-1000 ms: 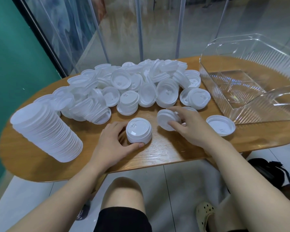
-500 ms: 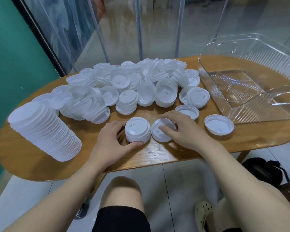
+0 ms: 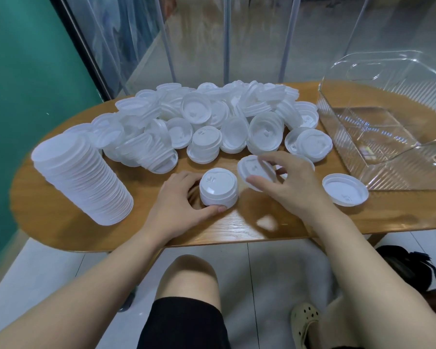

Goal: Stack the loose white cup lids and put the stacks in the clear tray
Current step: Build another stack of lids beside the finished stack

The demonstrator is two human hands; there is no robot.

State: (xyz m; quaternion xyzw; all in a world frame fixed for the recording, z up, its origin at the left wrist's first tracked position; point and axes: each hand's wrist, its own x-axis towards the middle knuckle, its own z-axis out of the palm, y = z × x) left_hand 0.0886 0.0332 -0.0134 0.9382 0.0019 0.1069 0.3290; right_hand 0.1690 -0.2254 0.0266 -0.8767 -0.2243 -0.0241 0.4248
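My left hand [image 3: 179,205] grips the short stack [image 3: 218,190] at frame centre on the table [image 3: 61,222]. My right hand [image 3: 287,187] pinches one tilted lid [image 3: 256,172] just right of it. Loose lids [image 3: 212,117] heap behind; clear tray [image 3: 388,137] sits upper right.

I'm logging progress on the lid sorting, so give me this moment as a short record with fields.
left hand: grips small lid stack on the wooden table
right hand: holds single lid, tilted, beside that stack
tall stack: leaning, at table's left
loose pile: many lids unstacked, behind the hands
upturned lid: lies alone by the tray
clear tray: no lids inside
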